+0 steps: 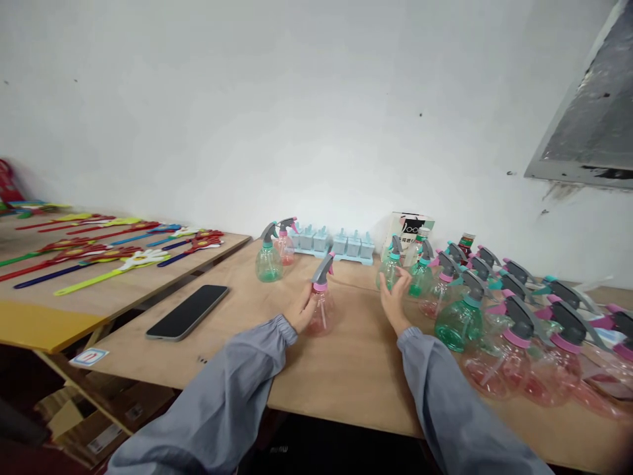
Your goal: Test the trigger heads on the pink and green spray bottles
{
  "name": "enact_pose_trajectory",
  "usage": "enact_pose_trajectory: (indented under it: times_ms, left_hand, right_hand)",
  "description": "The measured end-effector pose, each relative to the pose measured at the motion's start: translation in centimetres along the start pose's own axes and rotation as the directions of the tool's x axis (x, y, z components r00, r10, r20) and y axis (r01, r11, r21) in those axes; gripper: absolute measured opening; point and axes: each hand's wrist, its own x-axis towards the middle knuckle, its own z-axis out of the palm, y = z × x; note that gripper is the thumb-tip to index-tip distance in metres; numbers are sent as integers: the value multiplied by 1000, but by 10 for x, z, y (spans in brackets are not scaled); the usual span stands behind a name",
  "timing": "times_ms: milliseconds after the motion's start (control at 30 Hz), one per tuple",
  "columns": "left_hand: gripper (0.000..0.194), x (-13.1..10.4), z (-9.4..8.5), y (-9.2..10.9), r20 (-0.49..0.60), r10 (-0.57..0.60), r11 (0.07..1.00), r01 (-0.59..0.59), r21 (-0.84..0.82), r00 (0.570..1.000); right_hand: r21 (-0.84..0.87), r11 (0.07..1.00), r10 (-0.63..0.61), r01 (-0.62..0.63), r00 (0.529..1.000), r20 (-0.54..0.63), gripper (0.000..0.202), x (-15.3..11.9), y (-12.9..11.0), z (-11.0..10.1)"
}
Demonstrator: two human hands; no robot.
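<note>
My left hand (302, 310) is closed around the left side of a pink spray bottle (324, 311), just under its pink collar. The bottle stands upright at the middle of the table and has a grey trigger head. My right hand (395, 298) is raised with its fingers apart. Just behind those fingers is a green spray bottle (388, 267), partly hidden by them; whether they touch it I cannot tell. Farther back on the left, another green spray bottle (270, 262) stands beside a second pink spray bottle (285, 245).
Several green and pink spray bottles (459, 323) crowd the right side. Light-blue popsicle moulds (353, 245) and a printed box (406, 231) stand by the wall. A black phone (188, 313) lies left. On the neighbouring table lie colourful hand-shaped plastic sticks (116, 269).
</note>
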Motion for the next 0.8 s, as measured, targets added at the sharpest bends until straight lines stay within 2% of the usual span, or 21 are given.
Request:
enact_pose_trajectory:
  times_ms: [67, 167, 267, 333, 400, 433, 500, 533, 567, 600, 633, 667, 700, 733, 800]
  left_hand:
    - [49, -2, 6, 7, 24, 18, 1000, -18, 6, 1000]
    - [44, -10, 22, 23, 37, 64, 998, -65, 26, 997]
    - [45, -22, 44, 40, 54, 134, 990, -136, 46, 990]
    - [49, -26, 51, 45, 93, 190, 978, -196, 67, 977]
    - [55, -22, 46, 45, 102, 262, 954, -273, 123, 960]
    - [55, -16, 38, 42, 69, 297, 939, -304, 163, 953]
    - [48, 6, 11, 32, -95, 337, 920, -306, 246, 937]
    - [46, 20, -6, 25, -240, 311, 930, -241, 279, 920]
    - [49, 35, -24, 17, -406, 262, 941, -140, 307, 876]
    - [56, 50, -42, 8, -565, 185, 949, 4, 315, 804]
    - [66, 64, -58, -1, -667, 90, 941, 157, 300, 739]
    - [76, 76, -72, -10, -720, -12, 916, 296, 270, 694]
    - [84, 85, -84, -20, -733, -112, 883, 406, 236, 671]
    - [89, 92, -93, -28, -719, -199, 847, 486, 215, 666]
    - [89, 98, -101, -44, -627, -328, 799, 561, 215, 707]
  right_hand:
    - [139, 989, -82, 58, 981, 175, 59, -12, -26, -3]
    - [343, 939, -121, -37, 896, 427, 65, -30, -63, -5]
    - [432, 878, -81, -208, 824, 561, 79, -42, -90, -9]
    - [451, 846, -37, -285, 813, 582, 77, -44, -101, -14]
    - [471, 824, -9, -316, 823, 568, 71, -43, -106, -20]
    - [479, 815, 6, -326, 832, 555, 67, -41, -107, -23]
    - [483, 789, 64, -379, 833, 550, 60, -36, -109, -29]
    - [478, 770, 108, -423, 825, 555, 56, -34, -109, -30]
    - [470, 747, 155, -470, 811, 565, 53, -32, -109, -32]
    - [467, 720, 191, -513, 794, 577, 52, -30, -110, -33]
    - [471, 694, 212, -544, 780, 589, 51, -29, -111, -34]
    - [483, 671, 216, -563, 771, 600, 51, -28, -112, -34]
    - [497, 652, 205, -573, 764, 611, 50, -28, -113, -35]
    - [512, 635, 188, -579, 758, 625, 50, -27, -115, -36]
    - [536, 600, 155, -594, 743, 651, 50, -27, -118, -37]
